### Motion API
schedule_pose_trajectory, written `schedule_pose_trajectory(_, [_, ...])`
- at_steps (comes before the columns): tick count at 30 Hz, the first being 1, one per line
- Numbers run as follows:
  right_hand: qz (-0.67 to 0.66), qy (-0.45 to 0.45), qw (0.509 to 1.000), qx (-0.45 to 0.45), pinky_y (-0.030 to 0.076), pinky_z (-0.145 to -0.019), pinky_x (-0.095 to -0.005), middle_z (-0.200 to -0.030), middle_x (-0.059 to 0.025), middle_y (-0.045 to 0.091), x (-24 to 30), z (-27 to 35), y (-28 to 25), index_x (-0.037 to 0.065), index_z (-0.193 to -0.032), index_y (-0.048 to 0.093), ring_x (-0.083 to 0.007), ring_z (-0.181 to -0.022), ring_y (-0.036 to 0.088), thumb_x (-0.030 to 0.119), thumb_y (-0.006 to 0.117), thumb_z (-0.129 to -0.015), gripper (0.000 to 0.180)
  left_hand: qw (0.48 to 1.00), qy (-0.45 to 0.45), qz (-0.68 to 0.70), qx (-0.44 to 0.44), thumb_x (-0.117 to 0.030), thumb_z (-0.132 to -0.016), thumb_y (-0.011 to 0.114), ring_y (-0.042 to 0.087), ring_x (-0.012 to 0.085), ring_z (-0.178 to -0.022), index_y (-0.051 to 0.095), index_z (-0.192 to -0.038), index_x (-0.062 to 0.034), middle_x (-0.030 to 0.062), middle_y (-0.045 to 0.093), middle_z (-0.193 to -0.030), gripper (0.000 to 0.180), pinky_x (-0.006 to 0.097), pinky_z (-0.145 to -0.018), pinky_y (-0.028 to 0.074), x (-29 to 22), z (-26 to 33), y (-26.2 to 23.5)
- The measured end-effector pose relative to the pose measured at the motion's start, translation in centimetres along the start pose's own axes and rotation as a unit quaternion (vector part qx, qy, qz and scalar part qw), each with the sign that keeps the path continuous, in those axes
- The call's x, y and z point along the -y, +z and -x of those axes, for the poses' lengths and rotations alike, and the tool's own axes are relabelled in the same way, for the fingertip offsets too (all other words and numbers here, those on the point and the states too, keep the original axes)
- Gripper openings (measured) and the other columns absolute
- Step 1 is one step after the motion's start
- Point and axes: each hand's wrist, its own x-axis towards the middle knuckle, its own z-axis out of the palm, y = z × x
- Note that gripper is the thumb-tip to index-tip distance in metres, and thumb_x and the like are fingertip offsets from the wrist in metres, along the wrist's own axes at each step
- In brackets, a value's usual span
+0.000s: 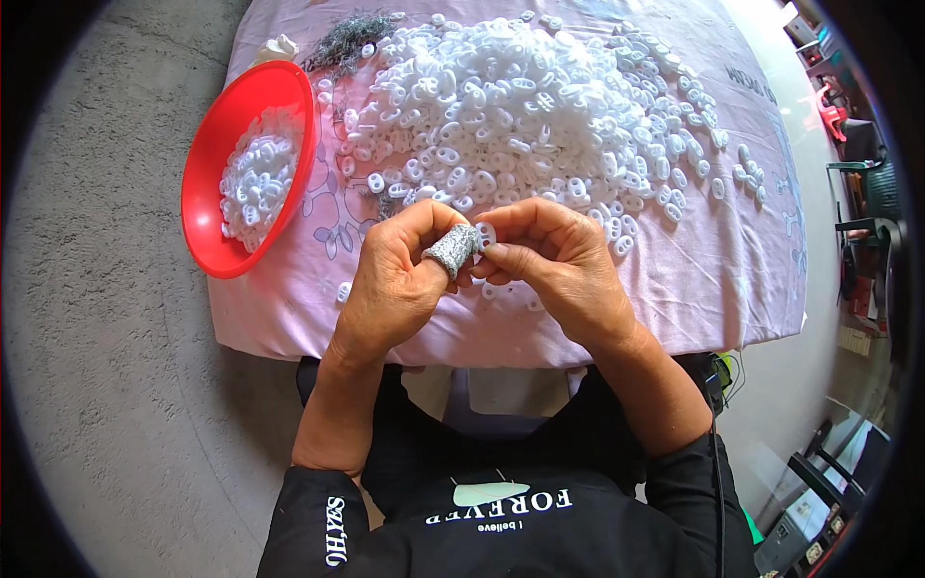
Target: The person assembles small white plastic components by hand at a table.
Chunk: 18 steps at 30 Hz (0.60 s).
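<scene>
My right hand [551,258] pinches a small white plastic piece with two holes [487,236] between thumb and forefinger. Close against it, my left hand [397,272] is closed, its fingers curled. A grey speckled wrap [451,252] seems to cover the left thumb and meets the left edge of the piece. What the left fingertips grip is hidden behind the wrap and the right fingers. Just beyond both hands spreads a large heap of similar white pieces [501,96], with a few loose ones under the hands.
A red plastic basin [204,212], tilted and partly filled with white pieces [258,183], sits at the table's left edge. Grey fluffy fibres [352,43] lie at the far left. A pink patterned cloth [694,289] covers the table. Chairs [867,183] stand at the far right.
</scene>
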Motion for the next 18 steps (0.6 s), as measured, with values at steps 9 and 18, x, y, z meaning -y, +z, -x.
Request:
schedule_pose_trajectory(9, [-0.053, 0.034, 0.998, 0.012, 0.054, -0.073, -0.0244, -0.095, -0.0095, 0.067, 0.2, -0.1, -0.3, -0.003, -0.112, 0.061, -0.0122, -0.082, 0.066, 0.007, 0.063, -0.09, 0.024, 1.0, 0.007, 0.003, 0.01, -0.008, -0.096, 0.049, 0.057, 0.0086, -0.064, 0.06, -0.099, 0.0002, 0.0035, 0.06, -0.075, 0.014, 0.022, -0.059, 0.047, 0.1, 0.0, -0.6])
schedule_pose_trajectory(18, [-0.066, 0.043, 0.997, 0.001, 0.054, -0.072, -0.024, -0.095, -0.009, 0.067, 0.3, 0.0, -0.4, -0.002, -0.113, 0.061, -0.0119, -0.081, 0.065, 0.007, 0.063, -0.091, 0.024, 1.0, 0.003, 0.009, 0.019, -0.007, -0.096, 0.05, 0.058, 0.007, -0.067, 0.059, -0.096, -0.0007, 0.0023, 0.061, -0.076, 0.011, 0.022, -0.06, 0.048, 0.1, 0.0, -1.0])
